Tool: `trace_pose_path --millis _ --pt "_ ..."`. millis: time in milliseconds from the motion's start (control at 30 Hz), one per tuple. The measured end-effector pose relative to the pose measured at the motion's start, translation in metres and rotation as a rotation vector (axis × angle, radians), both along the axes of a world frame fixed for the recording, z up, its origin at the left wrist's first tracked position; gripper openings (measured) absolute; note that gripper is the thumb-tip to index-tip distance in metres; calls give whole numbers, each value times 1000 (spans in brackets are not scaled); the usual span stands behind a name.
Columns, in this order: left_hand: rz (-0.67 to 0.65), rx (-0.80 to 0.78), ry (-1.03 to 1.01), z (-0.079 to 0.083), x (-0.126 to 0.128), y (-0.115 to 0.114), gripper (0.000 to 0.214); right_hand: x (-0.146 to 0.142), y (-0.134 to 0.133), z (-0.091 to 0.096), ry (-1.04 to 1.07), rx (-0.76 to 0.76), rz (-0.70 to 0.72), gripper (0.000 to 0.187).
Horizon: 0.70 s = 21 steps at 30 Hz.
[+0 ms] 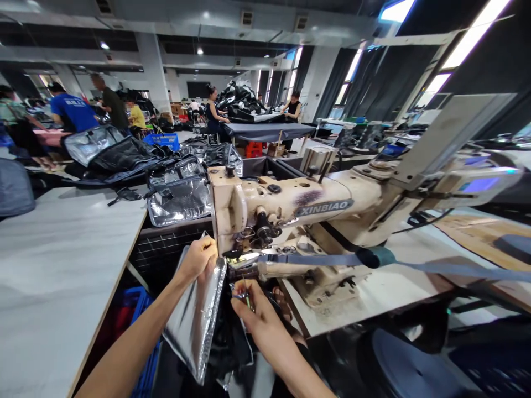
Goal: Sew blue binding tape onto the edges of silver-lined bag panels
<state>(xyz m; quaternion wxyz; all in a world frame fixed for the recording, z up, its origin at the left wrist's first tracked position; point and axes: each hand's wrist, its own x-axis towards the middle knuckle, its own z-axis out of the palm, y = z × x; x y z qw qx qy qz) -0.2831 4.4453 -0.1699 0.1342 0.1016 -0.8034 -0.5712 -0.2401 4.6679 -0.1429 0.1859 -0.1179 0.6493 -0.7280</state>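
Note:
My left hand is closed on the upper edge of a silver foil-lined bag, beside the sewing machine's head. The bag hangs down below the needle area, its bound edge running downward and black fabric behind it. Just right of the bag, my right hand is closed around small thread snips; only a bit of metal and a yellow-green part show between the fingers. Above both hands is the cream sewing machine marked XINBIAO. A grey binding strip runs from the right toward its needle area.
A white table stands at left, with a blue crate below its edge. Finished-looking foil bags lie behind the machine. A round dark stool-like pad is at lower right. Several people work at tables farther back.

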Motion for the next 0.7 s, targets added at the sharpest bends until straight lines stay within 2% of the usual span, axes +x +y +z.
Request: trace_pose_path --millis 133,200,300,367,600,700 --pt "-13 72 34 -6 -7 -6 21 5 -1 3 -195 -57 156 60" --pt "-42 84 52 -7 -9 -8 21 5 -12 1 -373 -140 212 64" --pt "-74 77 58 -5 -9 -12 20 8 -32 -5 -624 -345 194 57" --pt "-79 74 52 -4 -10 -15 19 12 -42 -8 -713 -456 159 54" --pt "-48 15 122 5 -1 -35 23 18 -74 -11 -830 -669 22 45" --pt "-90 56 28 11 10 -41 23 14 -88 -16 -878 -725 -25 40"
